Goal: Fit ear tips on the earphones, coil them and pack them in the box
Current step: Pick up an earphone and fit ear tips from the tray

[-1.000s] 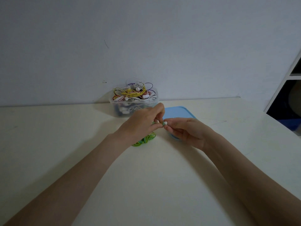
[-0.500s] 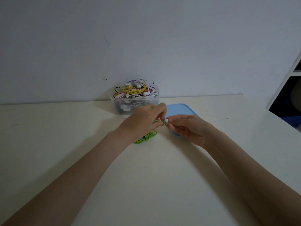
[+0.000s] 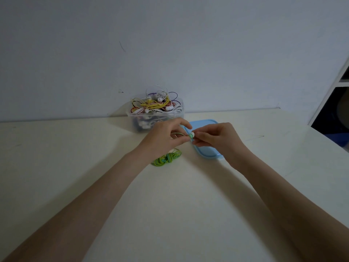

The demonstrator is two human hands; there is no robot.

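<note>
Between the two hands, just above the table, a green earbud (image 3: 191,136) is being capped with a white ear tip (image 3: 192,133). The left hand (image 3: 166,138) pinches the bud by its body, holding it steady, while the right hand (image 3: 215,138) pinches the tip and seems to press it onto the bud's nozzle; working the pair fingertip to fingertip gives each hand something to push against. A thin loop of green cable (image 3: 176,133) arches back from the bud under the left palm and runs down to the rest of the green earphones (image 3: 167,159), a loose bundle lying on the table just below that hand, left slack so the bud can be turned freely. Whether the other bud already has its tip cannot be told. Behind the hands stands the clear box (image 3: 155,118), heaped with tangled white, yellow, red and purple earphones, and its blue lid (image 3: 205,152) lies flat beside it under the right hand, off so the coiled set can go straight in. The table (image 3: 170,214) meets a pale wall behind.
</note>
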